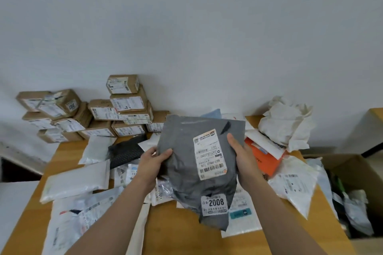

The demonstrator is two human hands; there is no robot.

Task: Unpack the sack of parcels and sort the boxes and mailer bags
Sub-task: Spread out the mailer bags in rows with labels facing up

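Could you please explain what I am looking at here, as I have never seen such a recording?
There is no machine here: a person wears a camera on the head, and this single picture looks forward and down from it. The wearer's own left hand and right hand grip a grey mailer bag by its side edges, over a wooden table. The bag bears a shipping label and a sticker reading 2008. On the table lie white mailer bags, a black mailer and an orange parcel. Cardboard boxes are stacked at the far left by the wall; a crumpled white sack sits at the far right.
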